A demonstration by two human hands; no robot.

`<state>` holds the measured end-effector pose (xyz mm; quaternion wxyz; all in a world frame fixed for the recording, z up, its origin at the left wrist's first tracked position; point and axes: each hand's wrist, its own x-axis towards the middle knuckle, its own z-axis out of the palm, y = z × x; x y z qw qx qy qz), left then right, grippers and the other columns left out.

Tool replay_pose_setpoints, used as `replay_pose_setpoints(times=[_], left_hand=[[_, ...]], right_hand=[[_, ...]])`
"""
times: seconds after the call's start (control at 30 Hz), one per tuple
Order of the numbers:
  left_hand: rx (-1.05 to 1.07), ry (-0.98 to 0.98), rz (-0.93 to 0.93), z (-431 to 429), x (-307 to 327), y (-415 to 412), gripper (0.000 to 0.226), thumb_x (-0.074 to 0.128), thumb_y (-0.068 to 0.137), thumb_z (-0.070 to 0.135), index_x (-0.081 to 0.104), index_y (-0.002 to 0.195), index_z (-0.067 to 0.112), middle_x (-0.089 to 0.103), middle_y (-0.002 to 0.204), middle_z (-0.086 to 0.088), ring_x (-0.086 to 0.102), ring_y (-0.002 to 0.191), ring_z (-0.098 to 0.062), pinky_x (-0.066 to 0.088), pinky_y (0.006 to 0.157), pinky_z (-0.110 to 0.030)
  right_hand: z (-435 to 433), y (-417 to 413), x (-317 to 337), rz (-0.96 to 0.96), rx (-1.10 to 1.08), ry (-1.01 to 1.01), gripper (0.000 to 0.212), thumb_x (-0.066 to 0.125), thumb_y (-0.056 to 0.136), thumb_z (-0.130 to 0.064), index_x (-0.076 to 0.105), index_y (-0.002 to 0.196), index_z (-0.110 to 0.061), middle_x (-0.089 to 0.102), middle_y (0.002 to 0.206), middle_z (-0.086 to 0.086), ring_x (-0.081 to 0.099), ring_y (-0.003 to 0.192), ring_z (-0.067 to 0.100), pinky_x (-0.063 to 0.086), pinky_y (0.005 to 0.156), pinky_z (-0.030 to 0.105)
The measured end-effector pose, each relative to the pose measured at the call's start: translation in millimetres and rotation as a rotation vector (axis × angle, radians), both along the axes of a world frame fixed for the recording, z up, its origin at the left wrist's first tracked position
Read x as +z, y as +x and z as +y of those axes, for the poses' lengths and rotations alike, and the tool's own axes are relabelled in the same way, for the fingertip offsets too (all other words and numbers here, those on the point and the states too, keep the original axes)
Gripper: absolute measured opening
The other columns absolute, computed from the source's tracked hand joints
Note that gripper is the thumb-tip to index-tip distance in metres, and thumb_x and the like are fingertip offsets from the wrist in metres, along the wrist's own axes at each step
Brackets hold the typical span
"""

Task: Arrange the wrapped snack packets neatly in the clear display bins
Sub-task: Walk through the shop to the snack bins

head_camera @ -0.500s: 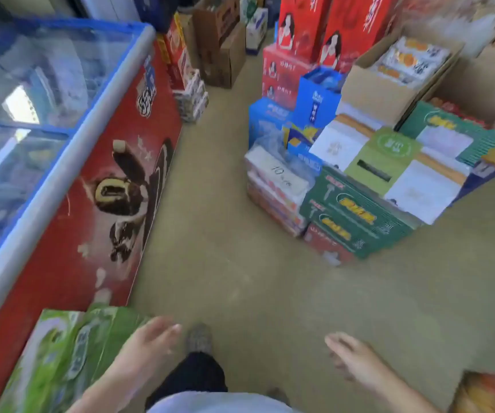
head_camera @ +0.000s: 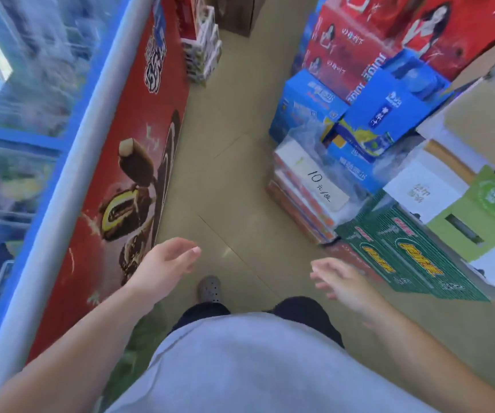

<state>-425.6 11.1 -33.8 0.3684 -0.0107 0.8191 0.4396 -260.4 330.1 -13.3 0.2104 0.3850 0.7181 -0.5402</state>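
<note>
No wrapped snack packets or clear display bins show in the head view. My left hand (head_camera: 165, 265) hangs in front of me over the floor, fingers relaxed, holding nothing. My right hand (head_camera: 340, 278) is out to the right at about the same height, fingers loosely spread and empty. Both hands are above a narrow aisle of beige floor (head_camera: 228, 180), with my foot in a grey shoe (head_camera: 209, 289) below them.
A chest freezer (head_camera: 115, 150) with a red ice-cream front and glass lid runs along the left. Stacked cartons fill the right: red boxes (head_camera: 389, 34), blue boxes (head_camera: 386, 111), a green carton (head_camera: 404, 257), a wrapped stack with a "10" price label (head_camera: 320, 186). Small boxes (head_camera: 204, 52) stand farther down.
The view has moved forward along the aisle and tilted down. Both hands have risen and reached farther ahead. The green pack at lower left is almost out of view.
</note>
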Motion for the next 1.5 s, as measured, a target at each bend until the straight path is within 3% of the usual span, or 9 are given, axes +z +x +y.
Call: replay_pose_setpoints(times=[0.13,0.27,0.47,0.6,0.7,0.97,1.1,1.27,1.5], left_hand=[[-0.016,-0.042,0.001,11.9,4.9,-123.7,0.025,0.063,0.095,0.046,0.069,0.112,0.028,0.072,0.101,0.009,0.068,0.091,-0.009,0.050,0.082,-0.033],[0.101,0.007,-0.020,35.6,-0.6,-224.7,0.015,0.066,0.096,0.033,0.071,0.104,0.021,0.075,0.095,0.001,0.069,0.073,-0.010,0.047,0.068,-0.028],[0.155,-0.017,-0.006,93.1,-11.5,-406.7,0.008,0.065,0.097,0.035,0.072,0.094,0.031,0.076,0.086,0.002,0.071,0.082,-0.016,0.051,0.080,-0.038],[0.159,0.004,0.014,147.3,12.1,-535.8,0.003,0.068,0.091,0.047,0.070,0.089,0.047,0.075,0.087,0.009,0.072,0.078,-0.011,0.053,0.074,-0.036],[0.097,0.006,0.037,188.8,26.2,-629.9,0.011,0.065,0.084,0.053,0.069,0.093,0.050,0.075,0.090,0.014,0.071,0.080,-0.007,0.051,0.075,-0.034],[-0.023,0.096,0.018,313.5,10.3,-892.8,0.015,0.064,0.097,0.035,0.070,0.089,0.046,0.075,0.092,0.010,0.071,0.081,-0.010,0.050,0.073,-0.030],[-0.093,0.104,-0.041,384.0,30.6,-1008.0,0.020,0.063,0.074,0.060,0.070,0.086,0.046,0.075,0.091,0.005,0.071,0.082,-0.013,0.050,0.074,-0.034],[-0.164,0.095,-0.076,477.1,35.7,-1127.0,0.014,0.067,0.089,0.045,0.073,0.094,0.033,0.074,0.090,-0.003,0.069,0.080,-0.013,0.054,0.081,-0.038],[-0.120,0.052,-0.042,639.7,12.5,-1249.8,0.017,0.060,0.100,0.032,0.071,0.101,0.018,0.075,0.092,-0.007,0.069,0.079,-0.019,0.049,0.065,-0.031]], right_hand=[[8.9,-107.6,3.7,-0.039,-0.023,0.015,0.013,0.055,0.101,-0.033,0.068,0.103,-0.029,0.072,0.105,-0.003,0.068,0.098,0.017,0.053,0.085,0.035],[29.7,-217.1,-3.9,-0.025,-0.004,0.014,0.013,0.058,0.099,-0.036,0.069,0.101,-0.032,0.073,0.104,-0.004,0.070,0.089,0.014,0.053,0.082,0.031],[95.7,-451.7,-14.9,0.124,0.039,-0.048,0.013,0.059,0.097,-0.043,0.071,0.094,-0.047,0.074,0.097,-0.018,0.070,0.086,0.002,0.053,0.078,0.026],[150.7,-604.4,3.4,0.176,0.033,-0.068,0.011,0.060,0.098,-0.034,0.070,0.097,-0.037,0.075,0.093,-0.014,0.069,0.081,0.001,0.052,0.068,0.017],[187.2,-690.7,15.3,0.175,0.015,-0.066,0.012,0.059,0.099,-0.034,0.070,0.103,-0.032,0.075,0.095,-0.011,0.070,0.085,0.003,0.053,0.074,0.020],[282.7,-867.3,-16.3,0.023,-0.156,-0.022,0.016,0.058,0.099,-0.041,0.070,0.102,-0.032,0.075,0.098,-0.011,0.071,0.089,0.009,0.055,0.082,0.030],[324.2,-930.0,-10.2,-0.048,-0.261,-0.020,0.016,0.059,0.098,-0.040,0.070,0.099,-0.029,0.074,0.099,-0.007,0.069,0.094,0.015,0.051,0.081,0.033],[395.8,-1030.7,-5.9,0.023,-0.377,-0.048,0.017,0.060,0.097,-0.039,0.070,0.102,-0.027,0.075,0.101,-0.004,0.070,0.087,0.011,0.053,0.074,0.025],[551.4,-1196.4,-25.4,0.139,-0.397,-0.093,0.014,0.060,0.099,-0.035,0.072,0.096,-0.028,0.075,0.098,0.002,0.066,0.082,0.010,0.051,0.067,0.022]])
